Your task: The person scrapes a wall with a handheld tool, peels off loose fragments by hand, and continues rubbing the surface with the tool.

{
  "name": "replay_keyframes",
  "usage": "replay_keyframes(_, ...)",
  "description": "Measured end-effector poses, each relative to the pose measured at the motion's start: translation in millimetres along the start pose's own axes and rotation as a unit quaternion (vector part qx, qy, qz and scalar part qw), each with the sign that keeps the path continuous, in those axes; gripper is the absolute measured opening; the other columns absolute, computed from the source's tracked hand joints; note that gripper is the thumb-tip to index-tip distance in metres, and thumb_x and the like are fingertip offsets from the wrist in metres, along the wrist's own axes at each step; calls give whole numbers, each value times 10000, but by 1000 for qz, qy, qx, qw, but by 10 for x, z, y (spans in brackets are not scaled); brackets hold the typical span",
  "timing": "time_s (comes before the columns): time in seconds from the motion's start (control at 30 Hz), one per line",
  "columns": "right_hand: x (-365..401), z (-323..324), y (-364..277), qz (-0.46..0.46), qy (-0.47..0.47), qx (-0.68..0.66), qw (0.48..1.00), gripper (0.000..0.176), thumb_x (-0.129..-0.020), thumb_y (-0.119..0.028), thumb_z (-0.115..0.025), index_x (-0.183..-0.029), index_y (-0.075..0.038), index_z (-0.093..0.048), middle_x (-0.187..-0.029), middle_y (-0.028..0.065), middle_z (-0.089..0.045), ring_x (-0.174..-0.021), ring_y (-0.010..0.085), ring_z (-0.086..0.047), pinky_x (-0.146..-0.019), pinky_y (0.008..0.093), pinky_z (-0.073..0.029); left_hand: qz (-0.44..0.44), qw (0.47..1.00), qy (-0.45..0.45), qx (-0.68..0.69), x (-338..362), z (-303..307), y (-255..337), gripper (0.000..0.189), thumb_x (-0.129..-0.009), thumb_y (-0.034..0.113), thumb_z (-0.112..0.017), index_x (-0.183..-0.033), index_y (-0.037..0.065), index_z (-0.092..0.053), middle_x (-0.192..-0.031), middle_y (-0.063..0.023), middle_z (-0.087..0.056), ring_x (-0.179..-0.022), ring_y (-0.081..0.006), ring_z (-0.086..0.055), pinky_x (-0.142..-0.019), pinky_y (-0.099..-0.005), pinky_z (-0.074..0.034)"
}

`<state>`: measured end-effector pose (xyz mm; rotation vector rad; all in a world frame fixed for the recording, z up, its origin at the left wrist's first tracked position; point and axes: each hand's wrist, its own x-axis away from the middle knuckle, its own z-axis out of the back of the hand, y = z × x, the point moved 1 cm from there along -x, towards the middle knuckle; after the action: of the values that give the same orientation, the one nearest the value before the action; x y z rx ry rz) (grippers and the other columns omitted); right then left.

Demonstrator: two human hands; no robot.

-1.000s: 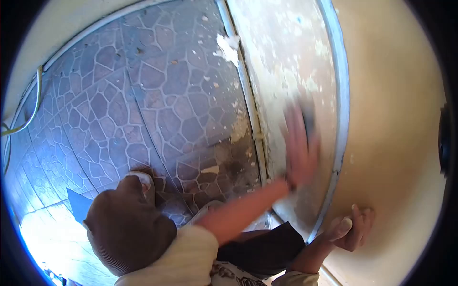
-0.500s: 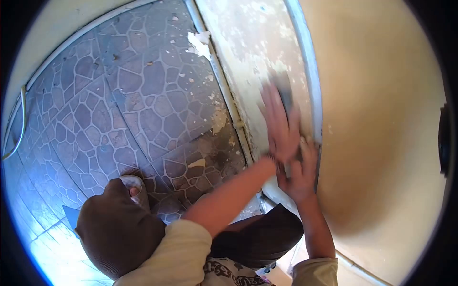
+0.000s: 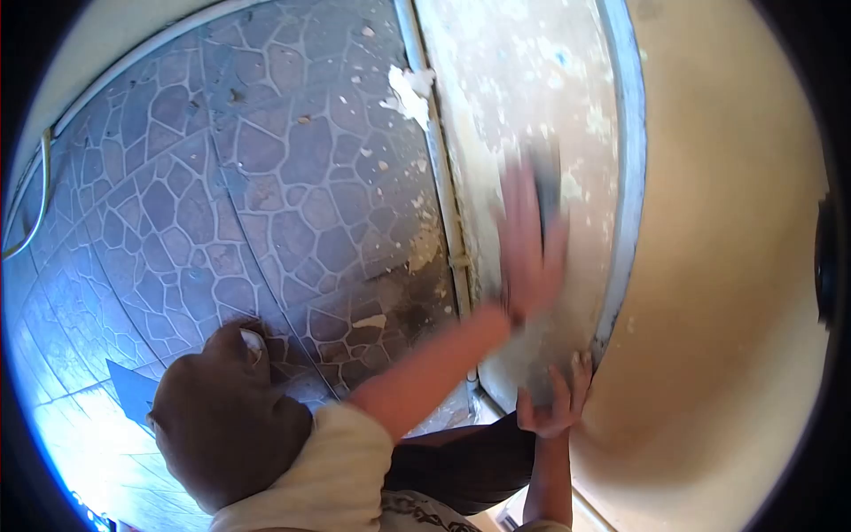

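My left hand [image 3: 530, 253] is pressed flat against the patchy, worn strip of wall [image 3: 581, 115], smeared by motion. A dark grey flat piece, apparently sandpaper [image 3: 550, 188], shows between its fingers and thumb; the rest is hidden under the hand. Lower down, my right hand [image 3: 557, 403] rests with spread, slightly bent fingers at the bottom of the same strip, near its raised pale border [image 3: 628, 177]. I see nothing held in it. White patches mark the wall's surface.
A pipe [image 3: 443, 195] runs along the foot of the wall. Paint flakes [image 3: 412, 93] lie on the stone-patterned floor [image 3: 266, 133]. My bent, brown-clad knee [image 3: 222, 426] is at lower left, beside a blue-grey sheet [image 3: 131, 390]. A plain tan wall [image 3: 709, 222] stands at right.
My right hand has moved down the wall strip, away from my left wrist. My left hand stays on the surface with the grey piece, still blurred. The view has shifted slightly.
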<state>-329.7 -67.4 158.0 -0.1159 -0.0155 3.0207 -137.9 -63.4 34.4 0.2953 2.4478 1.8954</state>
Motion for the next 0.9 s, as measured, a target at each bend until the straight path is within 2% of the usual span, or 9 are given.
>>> replay_keyframes(0.07,-14,-4,6,3,-6,-2,1000,449,-755,-315,-683,-1046,22,-634,-1220,274,-524,-1210,487,-460,-1006,541,-405,41,999,-17,12,739,-35,30,658,-965,233,-423,-1493,-32,-131,-1540,-282,-133,-1439,-439,-78,-1135,-568,-41)
replay_keyframes(0.13,44,26,-18,-7,-18,3,1000,441,-758,-335,-679,-1018,18,-643,-1213,260,-534,-1210,480,-462,-1015,538,-398,33,999,-10,-10,719,-5,33,658,-963,232,-430,-1491,-33,-139,-1534,-291,-142,-1434,-442,-97,-1136,-563,-60)
replay_keyframes(0.37,6,16,-33,-28,-18,6,999,386,-758,-352,-677,-935,-9,-682,-1116,187,-599,-1191,441,-485,-1030,517,-397,-18,995,99,27,-1707,351,-173,627,-985,298,-436,-1471,-30,-211,-1485,-268,-297,-1384,-395,-281,-1141,-421,-220)
replay_keyframes(0.47,-13,42,-50,-21,-32,12,999,385,-751,-361,-679,-916,-12,-688,-1076,188,-607,-1151,426,-514,-1034,521,-393,-6,998,65,18,-1356,325,-166,649,-983,301,-441,-1472,-47,-194,-1511,-265,-246,-1406,-402,-225,-1157,-432,-161)
replay_keyframes(0.57,-34,-1,-44,-4,-29,10,1000,379,-741,-356,-674,-902,-14,-682,-1047,189,-605,-1091,415,-550,-1039,547,-376,15,999,35,37,-75,32,-40,654,-976,271,-437,-1467,-76,-179,-1534,-266,-179,-1421,-446,-136,-1161,-486,-88)
replay_keyframes(0.67,-26,36,-21,8,-61,14,998,392,-733,-352,-661,-923,-9,-661,-1026,189,-597,-1034,407,-579,-1048,589,-349,10,998,58,-11,-129,-13,159,655,-970,256,-434,-1465,-82,-169,-1532,-276,-167,-1417,-472,-116,-1160,-504,-71)
replay_keyframes(0.83,-6,-18,-53,-7,-23,4,1000,389,-750,-356,-653,-937,-15,-662,-1011,180,-597,-1037,427,-568,-1030,583,-375,-109,989,105,3,-2067,126,403,636,-1000,349,-353,-1480,-33,-184,-1551,-252,-130,-1434,-427,-103,-1151,-535,-63)
replay_keyframes(0.87,-25,-2,-48,-5,-20,7,1000,386,-752,-355,-652,-938,-17,-662,-1009,178,-597,-1036,431,-566,-1027,581,-380,-131,982,135,-8,-2325,199,495,550,-997,252,-392,-1451,-33,-270,-1485,-251,-311,-1392,-339,-273,-1150,-360,-171)
replay_keyframes(0.9,-8,43,-54,-6,-25,8,1000,384,-755,-355,-652,-939,-18,-662,-1009,175,-597,-1040,435,-562,-1023,579,-384,-149,982,107,-47,-2234,139,373,574,-998,279,-378,-1464,-25,-236,-1508,-247,-249,-1407,-360,-221,-1150,-419,-135)
